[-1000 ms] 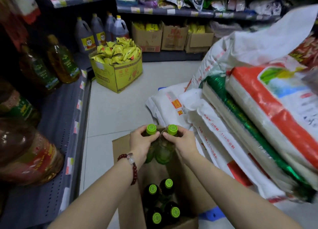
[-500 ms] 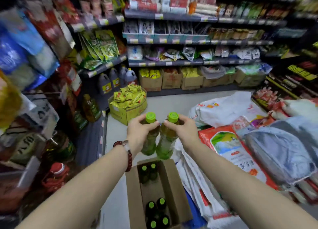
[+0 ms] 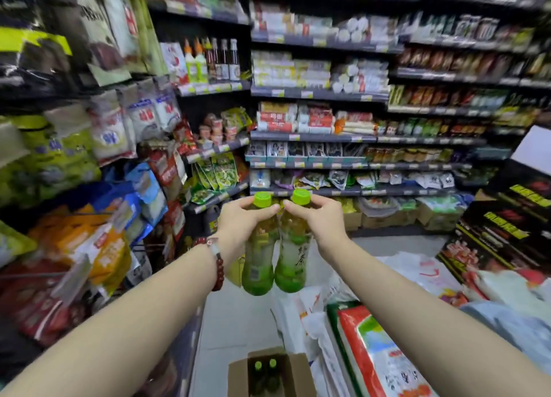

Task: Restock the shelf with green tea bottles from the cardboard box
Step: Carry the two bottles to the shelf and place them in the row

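Bottles upright and touching side by side at chest height: left bottle (image 3: 258, 265) gripped at the neck by left hand (image 3: 238, 226), right bottle (image 3: 291, 262) by right hand (image 3: 320, 217), cardboard box (image 3: 293, 372) near and below, shelves far ahead.

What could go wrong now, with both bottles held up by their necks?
Each hand, left and right, holds a green tea bottle (left, right) only near its cap, so one might slip. The bottles touch and could knock together. The open cardboard box sits on the floor underfoot, a possible trip hazard.
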Available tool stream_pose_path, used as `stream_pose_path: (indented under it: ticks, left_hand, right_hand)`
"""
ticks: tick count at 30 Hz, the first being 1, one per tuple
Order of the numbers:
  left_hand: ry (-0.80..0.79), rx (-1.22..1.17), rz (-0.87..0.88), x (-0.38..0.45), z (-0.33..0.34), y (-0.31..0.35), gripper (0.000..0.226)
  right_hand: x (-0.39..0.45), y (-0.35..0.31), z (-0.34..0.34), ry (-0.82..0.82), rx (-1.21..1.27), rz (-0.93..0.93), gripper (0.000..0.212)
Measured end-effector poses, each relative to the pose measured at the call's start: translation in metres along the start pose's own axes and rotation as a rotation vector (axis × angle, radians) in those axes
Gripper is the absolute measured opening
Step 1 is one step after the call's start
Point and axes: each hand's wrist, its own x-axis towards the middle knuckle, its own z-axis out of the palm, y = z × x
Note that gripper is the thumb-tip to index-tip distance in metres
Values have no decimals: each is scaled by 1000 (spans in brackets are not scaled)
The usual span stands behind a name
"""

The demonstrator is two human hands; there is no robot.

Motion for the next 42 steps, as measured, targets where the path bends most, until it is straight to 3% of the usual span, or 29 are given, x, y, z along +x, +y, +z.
stream_pose_path:
  ticks: [2,6,9,12,17,20,23,27,30,32,33,42]
  left_hand:
    - [20,11,11,-10,-3,25,44]
    - [49,-19,46,-37,-13,66,19]
    - [53,-28,76,-54,-26,86,16]
    - [48,-33,92,-69,-45,101,17]
    - [-1,-63,95,-90,-86,118,13]
    - [-70,-75,78,-93,-119,122,11]
    - [-132,-52,69,-99,-152,127,21]
    - [-216,-45,68,-116,-194,140,9]
    - [-211,-51,76,-130,-222,152,18]
    - [-225,-50,61,-139,-239,158,10]
    - [-230,-45,56,-144,-248,162,17]
    - [-184,-83,7,-190,-305,179,24]
  right_hand:
    - [-4,-24,2,-16,0,-21,25]
    - [-16,-65,9,-51,-3,-71,19]
    - [-25,-87,18,-70,-38,-88,31]
    - [-41,-108,28,-99,-78,-97,21]
    - [-69,-134,56,-129,-88,-129,24]
    - [-89,-144,82,-76,-111,-105,43]
    - [-114,-155,111,-24,-126,-102,84]
    - [-144,-171,142,36,-138,-73,50]
    - [-164,-185,169,64,-152,-73,61]
    - [-173,-190,184,81,-154,-88,83]
    - [-177,-192,190,81,-151,-96,90]
    - [-229,-215,231,6,-189,-161,49]
